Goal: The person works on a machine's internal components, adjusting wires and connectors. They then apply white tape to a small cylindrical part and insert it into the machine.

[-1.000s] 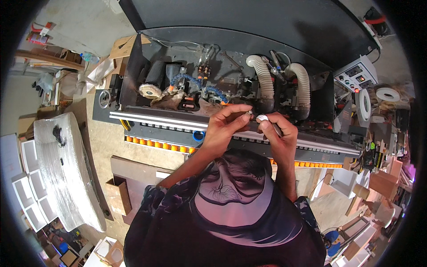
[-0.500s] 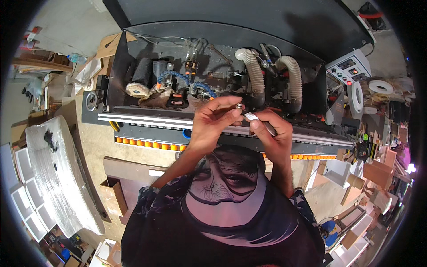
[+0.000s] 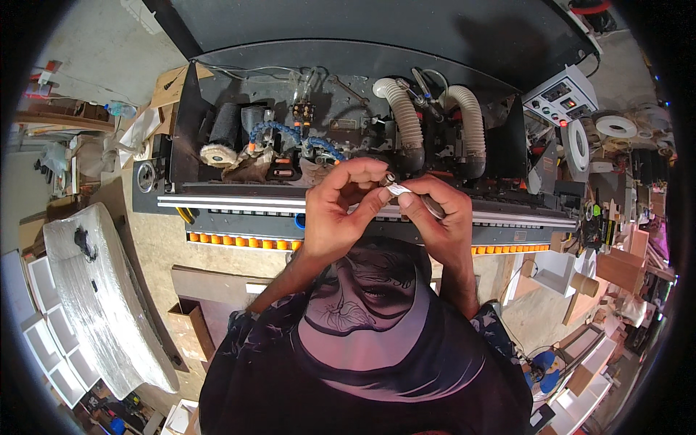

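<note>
My left hand (image 3: pixel 337 214) is closed in a pinch on a small round metal fitting (image 3: pixel 391 177), held in front of the open machine. Against the fitting lies a white strip of thin tape (image 3: pixel 397 189), pinched between the thumb and forefinger of my right hand (image 3: pixel 444 219). A curved, pale edge (image 3: pixel 435 209) shows among my right fingers; what it belongs to is mostly hidden. Both hands are close together above the machine's front rail (image 3: pixel 254 205).
Inside the machine are two ribbed hoses (image 3: pixel 402 116), a blue jointed hose (image 3: pixel 275 127) and a wrench (image 3: pixel 349 90). Orange rollers (image 3: pixel 239 241) line its front. A control box (image 3: pixel 562 101) stands at right, and a plastic-wrapped panel (image 3: pixel 109 290) at left.
My right hand has come slightly left, and the white tape now meets the metal fitting. My left hand has shifted a little left and the fitting is tilted differently.
</note>
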The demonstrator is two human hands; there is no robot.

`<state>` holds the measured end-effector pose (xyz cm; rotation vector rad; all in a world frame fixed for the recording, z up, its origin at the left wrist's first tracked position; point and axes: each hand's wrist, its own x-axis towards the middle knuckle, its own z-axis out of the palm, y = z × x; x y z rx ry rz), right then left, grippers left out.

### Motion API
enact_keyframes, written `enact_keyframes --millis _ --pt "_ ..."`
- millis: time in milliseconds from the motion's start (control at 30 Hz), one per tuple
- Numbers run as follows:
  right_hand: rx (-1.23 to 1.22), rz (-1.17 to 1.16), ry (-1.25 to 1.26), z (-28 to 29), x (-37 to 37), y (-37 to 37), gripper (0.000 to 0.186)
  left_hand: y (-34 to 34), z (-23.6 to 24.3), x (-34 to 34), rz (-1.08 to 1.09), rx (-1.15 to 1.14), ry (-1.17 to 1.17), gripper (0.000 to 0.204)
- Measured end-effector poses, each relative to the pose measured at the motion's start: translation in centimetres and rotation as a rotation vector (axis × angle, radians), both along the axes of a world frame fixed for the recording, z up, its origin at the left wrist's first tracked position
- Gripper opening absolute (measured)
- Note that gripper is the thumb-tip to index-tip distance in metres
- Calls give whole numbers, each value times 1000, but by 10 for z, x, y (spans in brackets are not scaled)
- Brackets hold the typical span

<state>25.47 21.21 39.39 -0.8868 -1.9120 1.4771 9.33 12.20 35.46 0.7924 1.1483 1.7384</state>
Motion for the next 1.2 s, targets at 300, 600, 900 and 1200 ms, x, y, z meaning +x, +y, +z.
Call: enact_keyframes --millis 300,600,900,1200 --pt "123 -20 45 7 -4 -3 13 -4 11 2 81 -21 472 30" --pt "193 -30 19 16 -4 -3 12 1 25 -1 197 97 753 28" --pt "124 -33 -79 25 3 -1 11 -4 16 4 155 73 333 27" --pt "105 -25 55 21 -1 0 13 -5 22 5 49 16 -2 28"
